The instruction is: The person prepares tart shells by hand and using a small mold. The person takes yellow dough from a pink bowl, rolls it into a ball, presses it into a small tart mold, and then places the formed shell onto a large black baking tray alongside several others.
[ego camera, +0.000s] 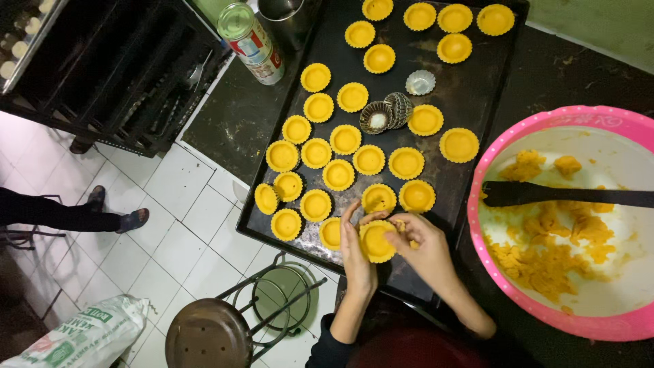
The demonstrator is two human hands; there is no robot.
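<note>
Head view, left hand and right hand both closing fingers around a yellow tart shell, holding it over the near edge of the black baking tray, pink bowl of orange dough sitting just right, black spatula lying inside it

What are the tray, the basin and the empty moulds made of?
Tray: likely dark metal, matte, with worn greasy patches. Basin: pink outside, white inside, smooth sheen, probably plastic. Empty moulds: thin fluted metal, one shiny silver, the others darkened. Left hand and right hand hold a dough-lined mould.
</note>
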